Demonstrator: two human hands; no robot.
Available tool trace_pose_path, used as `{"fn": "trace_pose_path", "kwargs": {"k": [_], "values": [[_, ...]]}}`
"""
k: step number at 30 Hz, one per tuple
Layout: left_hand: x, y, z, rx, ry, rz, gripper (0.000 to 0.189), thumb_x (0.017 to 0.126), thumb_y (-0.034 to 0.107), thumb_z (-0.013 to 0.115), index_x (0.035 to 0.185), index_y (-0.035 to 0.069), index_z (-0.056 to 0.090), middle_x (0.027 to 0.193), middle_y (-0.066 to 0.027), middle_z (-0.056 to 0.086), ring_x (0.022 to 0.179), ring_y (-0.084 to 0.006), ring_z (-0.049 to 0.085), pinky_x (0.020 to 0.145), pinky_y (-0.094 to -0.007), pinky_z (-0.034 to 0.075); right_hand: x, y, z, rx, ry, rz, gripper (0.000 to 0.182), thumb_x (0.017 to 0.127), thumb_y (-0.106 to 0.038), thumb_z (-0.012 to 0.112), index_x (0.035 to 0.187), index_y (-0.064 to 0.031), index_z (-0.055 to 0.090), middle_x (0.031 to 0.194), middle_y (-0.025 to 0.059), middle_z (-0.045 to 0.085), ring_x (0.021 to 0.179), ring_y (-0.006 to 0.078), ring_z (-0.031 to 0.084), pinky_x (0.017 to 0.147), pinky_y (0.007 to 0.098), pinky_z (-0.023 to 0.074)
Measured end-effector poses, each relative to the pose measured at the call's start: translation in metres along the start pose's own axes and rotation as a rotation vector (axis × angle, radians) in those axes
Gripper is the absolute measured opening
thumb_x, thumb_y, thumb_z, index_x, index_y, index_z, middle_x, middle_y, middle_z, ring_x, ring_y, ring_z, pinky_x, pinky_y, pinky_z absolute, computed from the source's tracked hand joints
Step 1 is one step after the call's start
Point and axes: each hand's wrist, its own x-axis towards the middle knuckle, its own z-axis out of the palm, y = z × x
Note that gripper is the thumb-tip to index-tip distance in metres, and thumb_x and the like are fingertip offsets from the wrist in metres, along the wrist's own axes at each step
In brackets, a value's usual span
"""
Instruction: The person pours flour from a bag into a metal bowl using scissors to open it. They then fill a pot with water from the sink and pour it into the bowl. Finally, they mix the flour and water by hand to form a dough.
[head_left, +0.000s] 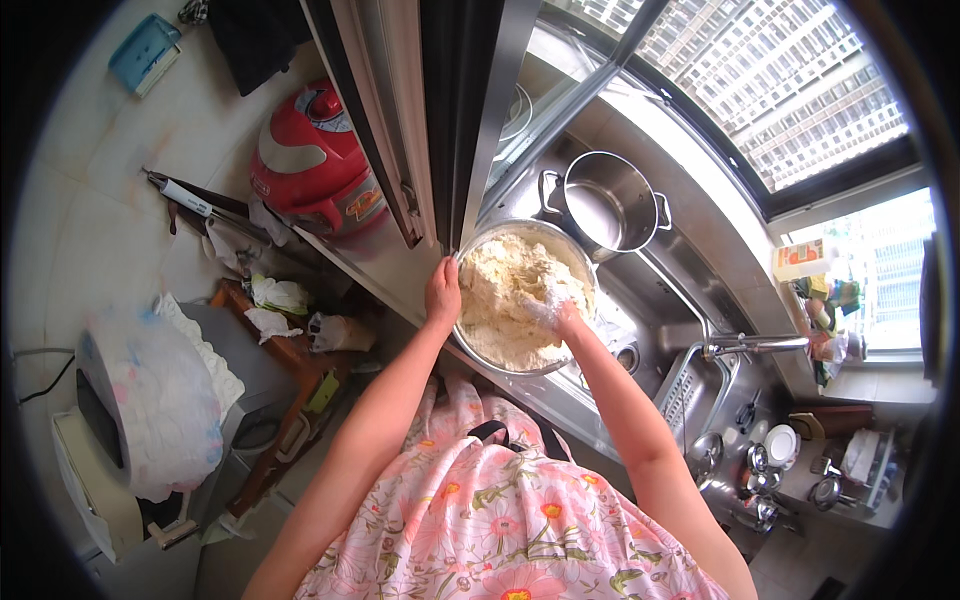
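A round metal bowl (459, 330) stands before me at the counter's edge, by the sink. Crumbly, pale yellow floury dough (499, 300) fills much of it, with looser flour toward the near side. My left hand (442, 294) grips the bowl's left rim, thumb side up. Inside the bowl, my right hand (553, 309) is sunk into the dough on the right side. White flour coats its fingers, which blend into the mixture, so how far they are bent is hidden.
Behind the bowl stands a two-handled steel pot (611, 202). A faucet (757, 343) reaches over the steel sink (675, 292) at right. A dark window frame (461, 112) rises close beyond the bowl's left rim. Farther left is a red electric cooker (319, 165).
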Motion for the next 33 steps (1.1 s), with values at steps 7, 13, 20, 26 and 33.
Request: {"fn": "trace_pose_path", "kwargs": {"k": [7,13,20,26,33], "values": [[-0.002,0.019,-0.012,0.032,-0.084,-0.08,0.044,0.095,0.035,0.042,0.113,-0.002,0.054,0.106,-0.0185,0.061,0.1,-0.0306,0.057,0.085,-0.0343,0.043,0.059,0.055,0.004,0.118,0.143,0.297,0.058,0.086,-0.044,0.05,0.122,0.0021,0.049,0.125,0.0246,0.048,0.116,0.0371,0.044,0.097,0.0418,0.035],[-0.001,0.024,-0.004,0.048,-0.104,-0.04,0.042,0.095,0.033,0.042,0.112,-0.003,0.055,0.105,-0.0184,0.061,0.099,-0.0306,0.057,0.085,-0.0337,0.043,0.102,0.19,0.046,-0.443,0.035,0.159,0.055,0.091,-0.046,0.038,0.135,-0.0122,0.039,0.137,0.0064,0.041,0.13,0.0243,0.032,0.102,0.0337,0.0324],[0.001,-0.004,-0.013,0.042,0.015,-0.056,0.042,0.096,0.034,0.041,0.114,-0.002,0.054,0.108,-0.017,0.06,0.102,-0.0281,0.056,0.087,-0.033,0.042,0.104,0.06,0.042,1.026,-0.104,0.191,0.054,0.082,-0.037,0.061,0.125,-0.0064,0.051,0.123,0.0079,0.054,0.112,0.0212,0.05,0.096,0.0355,0.0381],[-0.003,0.022,-0.006,0.0,-0.08,-0.116,0.044,0.095,0.036,0.041,0.115,-0.001,0.054,0.108,-0.0165,0.06,0.102,-0.0272,0.056,0.088,-0.0328,0.041,0.045,-0.017,-0.018,-0.243,-0.127,-0.003,0.06,0.084,-0.048,0.05,0.129,-0.009,0.043,0.123,0.0174,0.053,0.114,0.0321,0.049,0.095,0.0395,0.0384],[-0.004,0.02,-0.004,0.069,0.036,0.0,0.039,0.094,0.039,0.039,0.104,0.006,0.058,0.091,-0.0146,0.063,0.086,-0.0333,0.059,0.074,-0.0386,0.045,0.001,-0.027,-0.024,-0.688,-0.014,-0.295,0.065,0.074,-0.055,0.059,0.123,-0.0134,0.05,0.11,0.0176,0.059,0.101,0.0343,0.056,0.087,0.0432,0.043]]}}
